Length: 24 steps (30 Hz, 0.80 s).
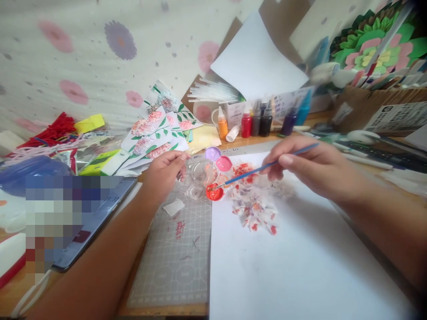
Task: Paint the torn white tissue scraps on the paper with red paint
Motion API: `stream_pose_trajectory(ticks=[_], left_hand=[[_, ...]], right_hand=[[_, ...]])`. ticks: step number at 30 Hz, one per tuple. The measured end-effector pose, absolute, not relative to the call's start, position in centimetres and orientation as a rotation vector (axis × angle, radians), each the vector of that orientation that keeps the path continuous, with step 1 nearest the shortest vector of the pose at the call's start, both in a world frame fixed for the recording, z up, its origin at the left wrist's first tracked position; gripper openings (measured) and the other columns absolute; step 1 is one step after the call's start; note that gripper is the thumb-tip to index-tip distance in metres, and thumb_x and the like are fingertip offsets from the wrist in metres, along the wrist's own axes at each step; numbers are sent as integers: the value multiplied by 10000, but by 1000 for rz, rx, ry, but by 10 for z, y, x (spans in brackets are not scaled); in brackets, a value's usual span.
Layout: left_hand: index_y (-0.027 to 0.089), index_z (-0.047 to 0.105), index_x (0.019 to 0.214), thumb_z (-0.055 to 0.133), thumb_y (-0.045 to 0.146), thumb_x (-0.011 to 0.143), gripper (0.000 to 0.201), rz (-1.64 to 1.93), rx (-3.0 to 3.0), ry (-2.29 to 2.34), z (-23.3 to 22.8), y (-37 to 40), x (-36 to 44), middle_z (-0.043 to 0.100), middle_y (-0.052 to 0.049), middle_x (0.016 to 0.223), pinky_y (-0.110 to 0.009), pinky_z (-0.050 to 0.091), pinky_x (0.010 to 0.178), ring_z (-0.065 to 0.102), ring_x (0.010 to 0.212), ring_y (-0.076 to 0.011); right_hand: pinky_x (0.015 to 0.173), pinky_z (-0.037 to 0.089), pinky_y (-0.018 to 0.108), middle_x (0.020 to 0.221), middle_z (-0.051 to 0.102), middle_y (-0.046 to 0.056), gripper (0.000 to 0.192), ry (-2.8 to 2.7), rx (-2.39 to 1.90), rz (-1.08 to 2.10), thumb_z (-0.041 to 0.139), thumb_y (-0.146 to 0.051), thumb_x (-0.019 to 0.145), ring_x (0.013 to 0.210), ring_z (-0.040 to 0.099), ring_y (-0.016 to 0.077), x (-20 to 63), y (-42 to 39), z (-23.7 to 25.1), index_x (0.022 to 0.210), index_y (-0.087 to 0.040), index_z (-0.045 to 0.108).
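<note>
Head view: the right hand (310,166) pinches a blue brush (267,167), fingers closed on the handle, tip resting in the red well (214,192) of a clear palette (200,175). The left hand (165,171) grips the palette's left edge, fingers curled. The palette lies on a grey mat (176,253), just left of white paper (300,266) with red blotches. Paint bottles (256,120) stand far behind.

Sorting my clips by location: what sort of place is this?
Probably a home craft or painting desk: a row of small paint bottles at the back, a clear paint palette, a cutting mat, and painted flower cards.
</note>
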<state>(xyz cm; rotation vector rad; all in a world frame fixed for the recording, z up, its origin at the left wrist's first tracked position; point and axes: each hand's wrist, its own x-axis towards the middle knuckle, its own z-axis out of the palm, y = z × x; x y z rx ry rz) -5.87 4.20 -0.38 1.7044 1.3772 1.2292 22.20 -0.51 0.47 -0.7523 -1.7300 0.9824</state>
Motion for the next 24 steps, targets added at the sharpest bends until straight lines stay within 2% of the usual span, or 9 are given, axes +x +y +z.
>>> stream_pose_trajectory(ticks=[5,15,19,24], left_hand=[[176,618,754,526,265,778,130,1219,1694,1370,-1,39,-55,493,35,474,-218,366,447,443,432,-90],[175,622,778,516,260,783,136,1183,1694,1383,0,36,-53,494,34,467,-219,368,456,446,428,-92],[174,619,785,516,270,783,141,1174,1694,1392,-2,38,-54,497,35,469,-223,363,460,443,428,-93],[173,614,743,509,268,776,145,1193,1709,1415,-2,40,-55,485,32,457,-220,357,458,439,431,-95]], right_hand=[[557,469,171,665,608,7,148,-1767,-791,897,582,-336,815,602,575,75,220,-8,8,769,-197,569],[580,479,193,674,621,12,123,-1785,-763,947,557,-267,834,632,596,91,222,-9,6,749,-178,559],[573,465,211,695,629,4,117,-1646,-746,1027,584,-303,816,620,592,97,224,-6,3,768,-197,571],[518,457,225,620,618,1,116,-1392,-711,1104,616,-263,762,560,593,115,227,-2,7,692,-188,562]])
